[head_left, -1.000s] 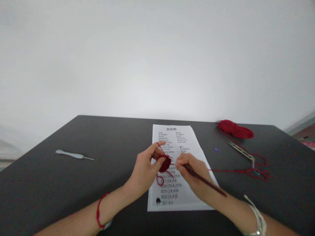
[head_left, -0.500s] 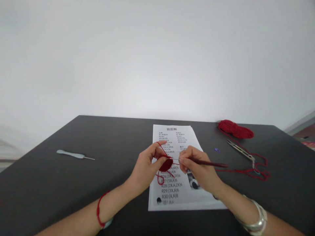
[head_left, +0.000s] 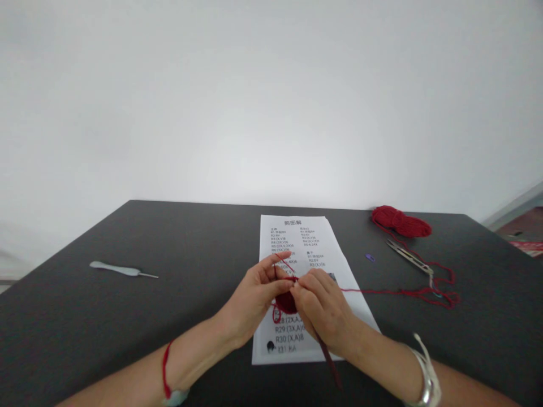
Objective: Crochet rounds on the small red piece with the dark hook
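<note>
While the left hand (head_left: 254, 299) pinches a dark-red crocheted disc (head_left: 287, 303) between thumb and fingers, steadying it above the printed pattern sheet (head_left: 297, 234), the right hand (head_left: 322, 308) curls its pressed-together fingers around a dark crochet hook (head_left: 327, 359), shaft pointing near. Red yarn (head_left: 382, 291) runs right (left slack, seemingly, to feed freely) toward the skein (head_left: 401, 221) at far right.

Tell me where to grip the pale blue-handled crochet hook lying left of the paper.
Grip the wide pale handle of the crochet hook, coming from above on its left side, away from the metal tip. It lies flat on the dark table, its thin shaft pointing right toward the paper; the broad handle likely offers the surest hold.
</note>
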Motion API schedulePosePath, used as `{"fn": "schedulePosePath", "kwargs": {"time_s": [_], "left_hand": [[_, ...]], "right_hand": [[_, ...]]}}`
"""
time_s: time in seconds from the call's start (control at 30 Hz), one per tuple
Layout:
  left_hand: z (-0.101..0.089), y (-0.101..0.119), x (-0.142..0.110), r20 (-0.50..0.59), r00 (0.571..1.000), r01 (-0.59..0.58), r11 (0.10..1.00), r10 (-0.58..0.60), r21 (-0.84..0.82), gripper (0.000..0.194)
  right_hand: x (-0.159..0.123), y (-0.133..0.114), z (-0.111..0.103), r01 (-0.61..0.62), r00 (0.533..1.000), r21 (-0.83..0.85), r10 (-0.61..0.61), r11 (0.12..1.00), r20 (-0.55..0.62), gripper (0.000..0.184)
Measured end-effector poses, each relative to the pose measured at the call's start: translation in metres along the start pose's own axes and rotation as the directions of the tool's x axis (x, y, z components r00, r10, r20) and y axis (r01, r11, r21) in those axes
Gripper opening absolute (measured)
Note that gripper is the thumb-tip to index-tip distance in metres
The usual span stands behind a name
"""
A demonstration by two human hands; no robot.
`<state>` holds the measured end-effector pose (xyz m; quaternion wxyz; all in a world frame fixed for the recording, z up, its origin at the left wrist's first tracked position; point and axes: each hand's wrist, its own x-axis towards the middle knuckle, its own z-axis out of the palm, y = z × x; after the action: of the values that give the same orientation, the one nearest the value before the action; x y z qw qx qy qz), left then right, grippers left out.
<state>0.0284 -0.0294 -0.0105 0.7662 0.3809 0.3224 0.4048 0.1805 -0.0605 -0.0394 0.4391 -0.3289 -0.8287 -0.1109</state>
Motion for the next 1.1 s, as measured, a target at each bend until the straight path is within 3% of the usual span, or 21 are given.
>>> {"fn": "schedulePosePath", "kwargs": {"time_s": [0.07, 0.1, 0.13, 0.2, 0.27, 0.3, 0.37, 0.47, 0.73, 1.1], "left_hand": [[-0.002, 0.003, 0.001, 0.036, 0.996, 0.083, 0.994, -0.08, -0.071, 0.05], [-0.004, 0.005, 0.002, 0.047, 0.993, 0.11, 0.99, -0.106, -0.088, 0.05], [-0.005, 0.006, 0.003, 0.052, 0.991, 0.124, 0.988, -0.12, -0.095, 0.051], [-0.008, 0.01, 0.005, 0.055, 0.992, 0.116, 0.989, -0.111, -0.089, 0.05], [-0.01, 0.013, 0.007, 0.062, 0.995, 0.084, 0.994, -0.08, -0.07, 0.048], [-0.011, 0.014, 0.007, 0.071, 0.995, 0.072, 0.996, -0.067, -0.058, 0.048], [-0.012, 0.017, 0.008, 0.093, 0.994, 0.066, 0.997, -0.063, -0.033, 0.047], [-0.013, 0.019, 0.007, 0.115, 0.989, 0.088, 0.996, -0.088, 0.008, 0.047], [-0.012, 0.022, 0.005, 0.119, 0.988, 0.092, 0.995, -0.096, 0.039, 0.044], [-0.004, 0.006, 0.003, 0.037, 0.996, -0.08, 0.986, 0.076, 0.143, 0.052]], "right_hand": [[0.001, 0.003, -0.001, -0.02, 1.0, 0.16, 0.023, 0.987, -0.02, 0.016], [0.002, 0.005, -0.002, -0.099, 0.994, 0.299, 0.109, 0.949, -0.017, 0.016], [0.002, 0.007, -0.003, -0.212, 0.973, 0.448, 0.23, 0.869, 0.014, 0.015], [0.003, 0.011, -0.004, -0.429, 0.875, 0.679, 0.46, 0.596, 0.149, 0.012], [0.004, 0.015, -0.007, -0.521, 0.778, 0.783, 0.565, 0.339, 0.274, 0.011], [0.004, 0.017, -0.008, -0.528, 0.754, 0.809, 0.581, 0.26, 0.305, 0.011], [0.005, 0.019, -0.012, -0.53, 0.727, 0.826, 0.604, 0.191, 0.326, 0.013], [0.006, 0.02, -0.017, -0.561, 0.704, 0.807, 0.62, 0.187, 0.346, 0.013], [0.009, 0.019, -0.022, -0.565, 0.718, 0.797, 0.602, 0.212, 0.349, 0.013], [0.001, -0.004, -0.006, -0.526, 0.766, 0.7, 0.626, 0.482, 0.145, 0.012]]}}
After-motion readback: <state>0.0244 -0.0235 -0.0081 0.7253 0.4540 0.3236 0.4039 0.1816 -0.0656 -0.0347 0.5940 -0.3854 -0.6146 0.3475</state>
